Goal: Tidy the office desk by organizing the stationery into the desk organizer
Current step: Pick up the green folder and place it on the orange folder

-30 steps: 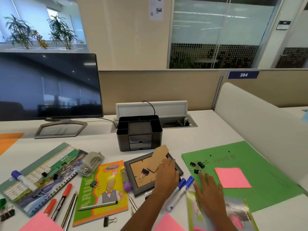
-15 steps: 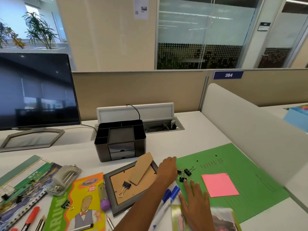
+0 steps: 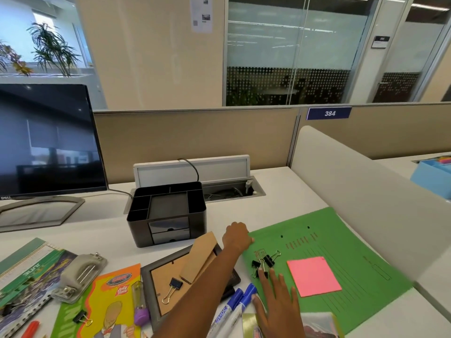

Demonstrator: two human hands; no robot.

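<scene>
The black desk organizer (image 3: 139,230) stands at mid-desk, its top compartments empty and two small drawers in front. My left hand (image 3: 236,237) reaches past a face-down photo frame (image 3: 156,286) and curls on the left corner of the green folder (image 3: 353,259), thumb on its edge. My right hand (image 3: 277,301) lies flat and spread on the folder, fingertips touching a cluster of black binder clips (image 3: 265,261). A pink sticky-note pad (image 3: 313,276) lies on the folder. Two blue-capped markers (image 3: 238,304) lie beside my right hand.
A binder clip (image 3: 174,285) rests on the photo frame. A hole punch (image 3: 80,276), a yellow booklet (image 3: 114,301), a calendar (image 3: 24,272) and a red marker (image 3: 30,329) lie at the left. A monitor (image 3: 46,142) stands at back left, a white partition (image 3: 366,191) on the right.
My left hand left the photo frame and moved forward-right to the green folder's corner. My right hand slid forward to the binder clips. My head turned right.
</scene>
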